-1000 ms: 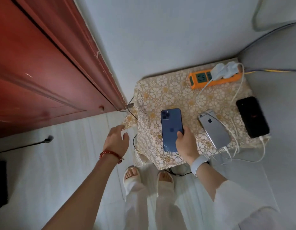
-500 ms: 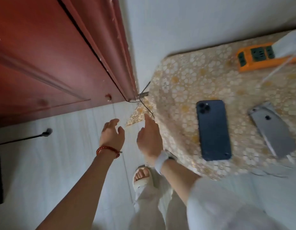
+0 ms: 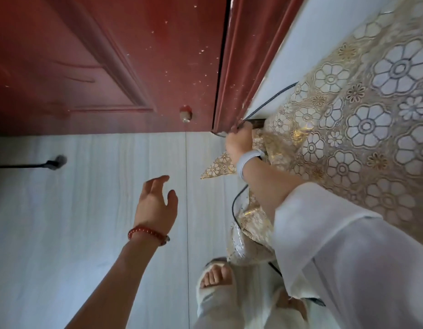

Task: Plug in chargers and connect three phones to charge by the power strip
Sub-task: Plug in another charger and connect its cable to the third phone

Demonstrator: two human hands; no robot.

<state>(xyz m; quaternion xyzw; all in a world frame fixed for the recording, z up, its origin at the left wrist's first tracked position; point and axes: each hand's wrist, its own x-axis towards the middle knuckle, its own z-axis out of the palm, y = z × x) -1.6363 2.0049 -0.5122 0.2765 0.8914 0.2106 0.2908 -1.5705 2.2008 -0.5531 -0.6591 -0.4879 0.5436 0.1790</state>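
At the far left of the frame, a black plug on a dark cord lies on the pale floor, well apart from everything else. Above it, a dark red door fills the upper left, with a small door stop near its lower edge.

Left of centre, my left hand hovers over the floor, fingers spread apart and holding nothing; a red bead bracelet circles the wrist.

At lower centre, my foot in a pale sandal stands on the floor.

At centre, beside the red door frame, my right hand reaches into the corner where the frame, the white wall and the table meet. Its fingers curl at the black cable that runs down along the wall; I cannot tell whether they grip it. A white wristband sits on that wrist, and a white sleeve fills the lower right.

A gold floral tablecloth covers the right side, one corner hanging just below my right hand. A second black cable loops down beside the hanging cloth. Phones and power strip lie outside the frame.
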